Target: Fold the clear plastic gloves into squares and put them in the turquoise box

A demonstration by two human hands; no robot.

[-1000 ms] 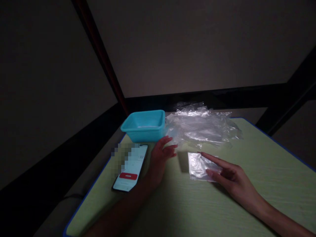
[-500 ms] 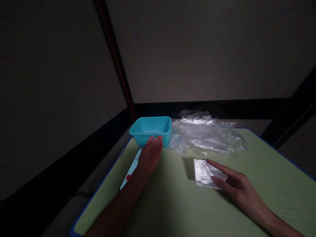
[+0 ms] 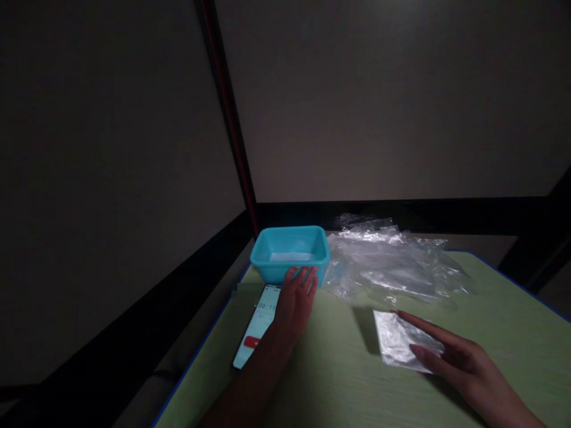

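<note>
Beside dim walls (image 3: 383,119), a blue-edged green table (image 3: 343,380)

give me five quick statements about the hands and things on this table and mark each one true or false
1. The right hand holds a piece of folded plastic. True.
2. The phone lies on the table, to the left of the left hand. True.
3. The basin is red. False: it is turquoise.
4. The plastic heap lies to the right of the basin. True.
5. The left hand is gripping the folded plastic. False: its fingers are extended by the basin's near side; whether they touch it is unclear.
</note>
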